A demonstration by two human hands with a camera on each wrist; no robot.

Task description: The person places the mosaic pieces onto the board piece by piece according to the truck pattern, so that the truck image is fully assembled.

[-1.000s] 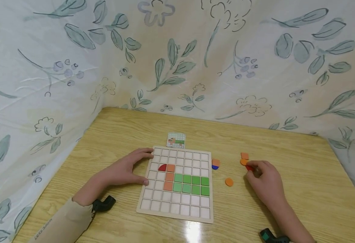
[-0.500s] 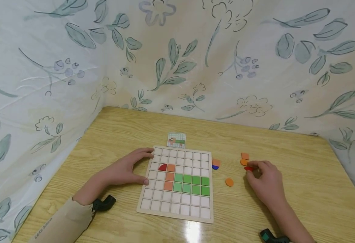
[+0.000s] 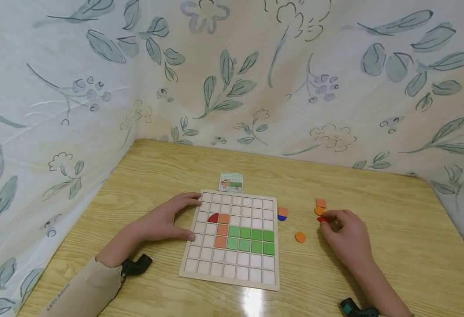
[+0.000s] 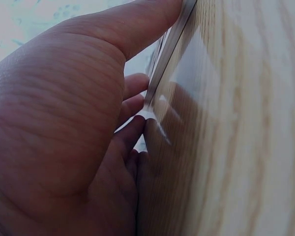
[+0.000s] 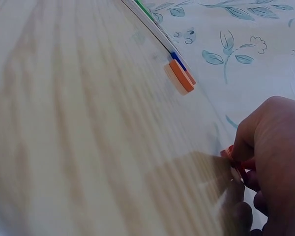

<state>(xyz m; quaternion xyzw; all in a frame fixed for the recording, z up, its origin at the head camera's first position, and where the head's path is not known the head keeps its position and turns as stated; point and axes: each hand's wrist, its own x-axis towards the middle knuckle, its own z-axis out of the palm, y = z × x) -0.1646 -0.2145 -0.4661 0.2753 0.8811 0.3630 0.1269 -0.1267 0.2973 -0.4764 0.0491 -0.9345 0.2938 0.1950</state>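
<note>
A wooden grid board [image 3: 212, 266] holds several light and dark green squares [image 3: 245, 233], orange squares [image 3: 222, 230] in a column, and a red quarter-circle tile [image 3: 213, 218]. My left hand [image 3: 158, 220] rests along the board's left edge, thumb and fingers extended, fingertips at the rim. In the left wrist view, the thumb [image 4: 147, 19] lies against the board's side. To the right of the board, my right hand [image 3: 348, 235] pinches a small red tile [image 3: 323, 219] between thumb and index finger, low over the table. Part of that tile is hidden by the fingertips.
An orange disc [image 3: 319, 211] and an orange square [image 3: 321, 203] lie just beyond the right fingertips. Another orange disc [image 3: 300, 237] lies nearer the board. A blue piece [image 3: 282, 217] and an orange square [image 3: 283, 211] sit by its right edge. A picture card [image 3: 231, 182] lies behind it.
The red tile has shifted slightly left and turned at the right fingertips, showing more of its surface. My left hand and the board have stayed put.
</note>
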